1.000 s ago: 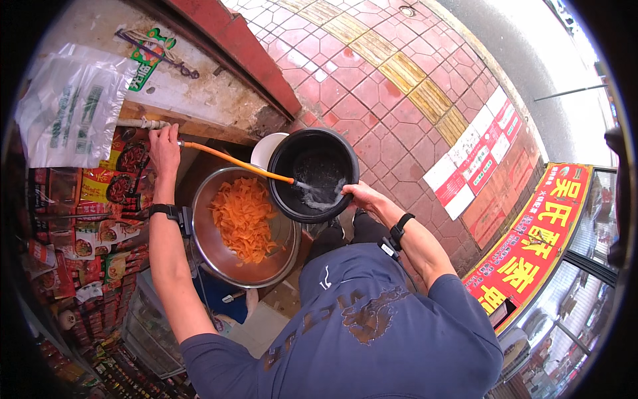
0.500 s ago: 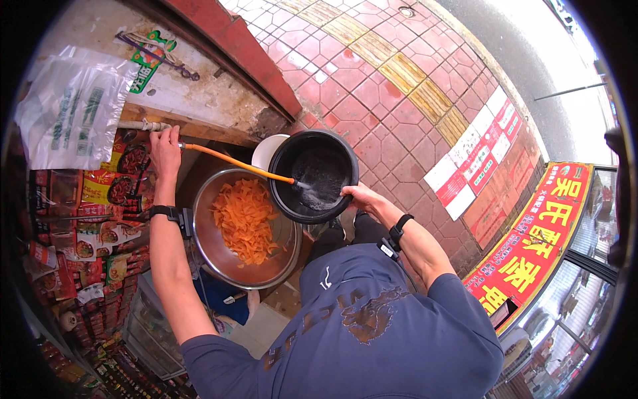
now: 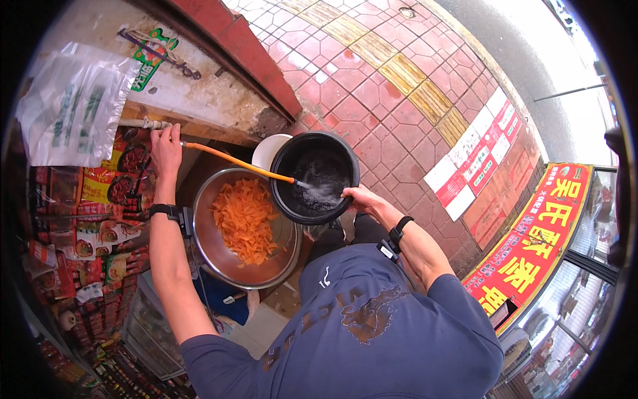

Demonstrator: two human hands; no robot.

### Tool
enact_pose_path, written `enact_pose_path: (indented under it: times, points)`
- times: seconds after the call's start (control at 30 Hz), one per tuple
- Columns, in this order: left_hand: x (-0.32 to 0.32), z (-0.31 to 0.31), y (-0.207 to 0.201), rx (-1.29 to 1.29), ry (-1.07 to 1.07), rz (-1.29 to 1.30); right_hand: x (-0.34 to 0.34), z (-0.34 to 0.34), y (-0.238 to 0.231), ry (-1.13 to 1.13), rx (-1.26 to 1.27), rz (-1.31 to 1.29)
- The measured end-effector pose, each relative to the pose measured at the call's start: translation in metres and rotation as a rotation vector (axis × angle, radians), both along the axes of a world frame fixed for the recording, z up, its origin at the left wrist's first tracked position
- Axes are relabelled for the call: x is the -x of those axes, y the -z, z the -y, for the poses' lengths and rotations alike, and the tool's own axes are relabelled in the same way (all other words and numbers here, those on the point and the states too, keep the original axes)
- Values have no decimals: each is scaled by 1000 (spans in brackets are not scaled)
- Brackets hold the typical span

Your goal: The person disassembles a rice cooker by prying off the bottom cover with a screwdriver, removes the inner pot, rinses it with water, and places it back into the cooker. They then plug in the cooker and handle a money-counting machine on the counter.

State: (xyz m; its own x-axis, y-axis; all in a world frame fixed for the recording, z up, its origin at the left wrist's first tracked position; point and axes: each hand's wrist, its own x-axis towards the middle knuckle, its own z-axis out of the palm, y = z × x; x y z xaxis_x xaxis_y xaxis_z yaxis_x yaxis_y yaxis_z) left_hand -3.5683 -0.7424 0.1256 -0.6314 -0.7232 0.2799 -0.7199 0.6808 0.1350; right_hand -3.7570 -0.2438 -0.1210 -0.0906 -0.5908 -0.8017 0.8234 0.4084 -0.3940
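Observation:
My right hand (image 3: pixel 362 198) grips the rim of a round black bucket (image 3: pixel 347 156), thumb on the edge. Water (image 3: pixel 319 193) runs from the end of an orange hose (image 3: pixel 229 157) and swirls inside it. At the wall, my left hand (image 3: pixel 165 146) is closed around the tap where the hose meets a pale pipe (image 3: pixel 141 124); the fingers mostly hide the tap. Below the hose, a wide steel basin (image 3: pixel 207 256) holds a heap of sliced carrots (image 3: pixel 240 219). The bucket overlaps the basin's right edge. Behind the bucket, a white container (image 3: pixel 267 150) is partly hidden.
Hanging food packets (image 3: pixel 86 246) and a clear plastic bag (image 3: pixel 80 110) crowd the left side. A red metal beam (image 3: pixel 239 56) edges the stained ledge. Red paving (image 3: pixel 399 100) spreads beyond the bucket, with a red-and-yellow sign (image 3: pixel 531 239) and glass case at right.
Both hands stay where they were, and water keeps running into the bucket. The bucket has shifted very slightly.

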Motion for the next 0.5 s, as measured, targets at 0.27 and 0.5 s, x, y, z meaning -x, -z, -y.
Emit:
enact_pose_path:
  times: [0.27, 0.5]
  points:
    - [-4, 8, 8, 51, 41, -29, -3, -1, -5, 10, -25, -49]
    - [-4, 7, 5, 30, 32, -31, -5, -3, -7, 1, -54, -29]
